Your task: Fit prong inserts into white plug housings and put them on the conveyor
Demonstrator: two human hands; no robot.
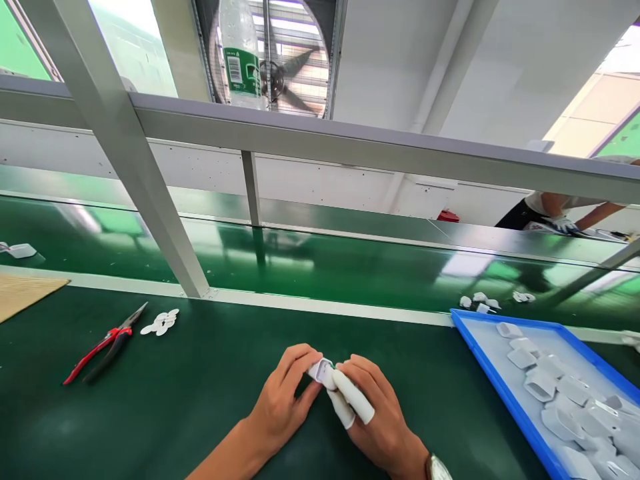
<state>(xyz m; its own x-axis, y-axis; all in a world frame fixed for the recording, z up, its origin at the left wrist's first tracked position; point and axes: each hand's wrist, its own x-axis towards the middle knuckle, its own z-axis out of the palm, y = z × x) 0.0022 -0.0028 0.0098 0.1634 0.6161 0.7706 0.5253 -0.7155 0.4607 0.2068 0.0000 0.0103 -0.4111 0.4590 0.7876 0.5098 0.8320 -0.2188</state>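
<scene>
Over the green bench top [210,393], both hands hold one small white plastic housing [321,370] with a hollow open end. My left hand [281,400] pinches its left side between thumb and fingers. On the other side, my right hand [380,417] grips it with two digits covered in white finger cots [354,397]. The fingers partly hide the housing, and a small greenish bit shows at its upper edge. A watch [439,468] is on my right wrist.
At right stands a blue-rimmed tray [493,373] of similar white housings [565,390]. Red-and-black pliers [113,340] and flat white pieces [161,323] lie at left. Behind the bench runs a green conveyor belt [325,260], with a metal frame post [145,180] before it. Another person [555,207] works far right.
</scene>
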